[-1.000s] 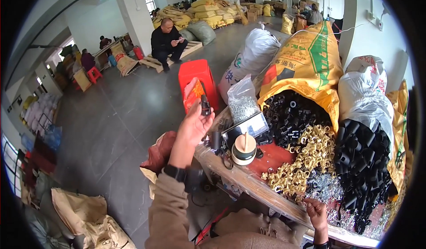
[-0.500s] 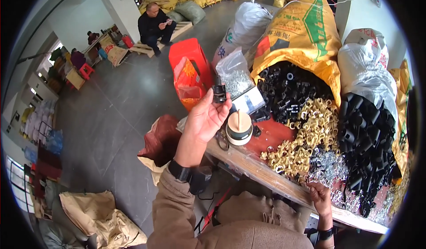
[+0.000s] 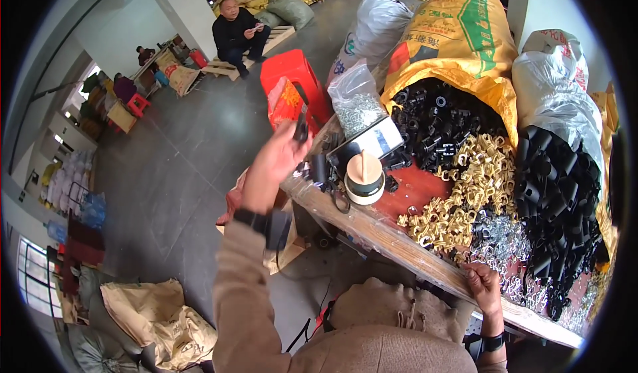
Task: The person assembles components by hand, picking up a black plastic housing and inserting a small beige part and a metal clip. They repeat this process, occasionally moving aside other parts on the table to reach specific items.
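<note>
My left hand (image 3: 274, 159) is raised off the near left end of the table, its fingers closed on a small black plastic fitting (image 3: 302, 131). The fitting's far side blurs into the red stool behind it. My right hand (image 3: 484, 286) rests at the table's front edge with its fingers curled in. Whatever it may hold is hidden. Beside it lie silver metal clips (image 3: 502, 240) and a pile of gold-coloured metal rings (image 3: 468, 200). Between my hands stands a round jar with a beige lid (image 3: 364, 171).
Black plastic parts (image 3: 432, 134) spill from a yellow woven sack (image 3: 452, 34); black tubes (image 3: 558, 193) pour from a silver sack (image 3: 550, 87). A bag of small screws (image 3: 360, 110) leans by a white-topped box (image 3: 379, 137). A red stool (image 3: 292, 74) stands beyond; a person (image 3: 236, 37) sits on a pallet.
My left hand has moved left and slightly down with the black plastic fitting, which is turned differently. My right hand stays at the table edge. The seated person's head has lifted.
</note>
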The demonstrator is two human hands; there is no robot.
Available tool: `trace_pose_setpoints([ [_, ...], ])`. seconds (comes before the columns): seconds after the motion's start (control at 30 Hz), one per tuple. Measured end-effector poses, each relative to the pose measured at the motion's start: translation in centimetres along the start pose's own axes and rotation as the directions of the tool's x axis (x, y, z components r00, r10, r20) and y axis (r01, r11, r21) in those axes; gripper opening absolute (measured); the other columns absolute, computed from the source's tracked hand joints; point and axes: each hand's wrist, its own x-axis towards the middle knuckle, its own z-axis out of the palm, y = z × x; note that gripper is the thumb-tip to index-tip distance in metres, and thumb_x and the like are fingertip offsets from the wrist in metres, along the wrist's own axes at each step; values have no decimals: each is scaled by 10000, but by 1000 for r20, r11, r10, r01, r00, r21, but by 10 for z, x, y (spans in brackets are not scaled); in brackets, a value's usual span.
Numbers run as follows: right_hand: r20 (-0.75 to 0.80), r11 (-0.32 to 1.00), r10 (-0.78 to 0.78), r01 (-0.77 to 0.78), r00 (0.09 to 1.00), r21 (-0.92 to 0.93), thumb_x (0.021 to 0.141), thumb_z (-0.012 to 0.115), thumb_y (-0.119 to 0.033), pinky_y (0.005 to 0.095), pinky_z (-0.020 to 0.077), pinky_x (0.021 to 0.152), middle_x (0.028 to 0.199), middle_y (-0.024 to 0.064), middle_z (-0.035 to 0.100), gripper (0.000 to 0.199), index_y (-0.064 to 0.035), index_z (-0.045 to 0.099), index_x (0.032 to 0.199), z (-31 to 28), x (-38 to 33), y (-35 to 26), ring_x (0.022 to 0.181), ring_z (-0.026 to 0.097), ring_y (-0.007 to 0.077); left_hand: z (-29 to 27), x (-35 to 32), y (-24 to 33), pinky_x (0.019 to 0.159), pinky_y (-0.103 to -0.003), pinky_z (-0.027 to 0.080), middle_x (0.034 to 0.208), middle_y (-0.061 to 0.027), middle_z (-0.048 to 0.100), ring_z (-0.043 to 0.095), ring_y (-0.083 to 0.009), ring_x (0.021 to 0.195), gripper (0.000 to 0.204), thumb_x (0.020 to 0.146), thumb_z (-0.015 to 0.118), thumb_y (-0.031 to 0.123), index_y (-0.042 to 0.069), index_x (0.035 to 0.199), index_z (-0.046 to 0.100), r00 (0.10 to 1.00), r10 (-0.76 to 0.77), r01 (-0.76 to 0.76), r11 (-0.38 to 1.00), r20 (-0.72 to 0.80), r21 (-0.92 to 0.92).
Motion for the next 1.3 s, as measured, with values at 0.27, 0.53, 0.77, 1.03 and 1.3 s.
trace_pose_setpoints([
  [0.27, -58, 989, -145, 147, 988, 31, 806, 525, -80, 234, 366, 507, 717, 89, 586, 145, 55, 577, 814, 10, -2, 6, 562, 454, 89, 20, 80, 23, 652, -289, 490, 967, -121, 526, 560, -250, 817, 456, 795, 530, 90, 302, 1169, 377, 970, 91, -48, 981, -226, 190],
  [0.53, -97, 999, 38, -34, 995, 39, 799, 515, -52, 228, 399, 562, 727, 97, 592, 130, 39, 584, 862, 2, -12, 2, 606, 494, 111, 37, 21, -22, 730, -352, 481, 961, -142, 519, 537, -272, 861, 346, 797, 544, 115, 70, 1112, 407, 986, 100, -80, 986, 133, -146],
  [0.77, -28, 1000, -29, 29, 999, 2, 796, 514, -46, 252, 428, 616, 764, 108, 594, 140, 25, 583, 895, 4, 9, -13, 686, 557, 152, 91, -77, -138, 668, -272, 473, 936, -91, 556, 557, -211, 835, 366, 796, 551, 212, -12, 1072, 461, 759, -458, 463, 879, 464, 110],
  [1.03, -33, 982, -188, 188, 982, 0, 806, 519, -73, 255, 432, 612, 774, 118, 598, 156, 16, 577, 920, 3, 6, -7, 688, 565, 160, 133, -68, -247, 646, -240, 485, 928, -115, 561, 576, -184, 800, 296, 797, 545, 195, -11, 1008, 513, 562, -753, 721, 649, 341, 245],
  [1.3, -128, 878, 282, -202, 951, 434, 808, 514, -70, 262, 423, 561, 705, 86, 583, 162, 3, 576, 938, -44, -22, 23, 583, 537, 157, 135, -60, -254, 646, -239, 476, 910, -108, 580, 580, -177, 774, 253, 815, 525, 190, 3, 986, 526, 611, -741, 708, 669, 277, 228],
])
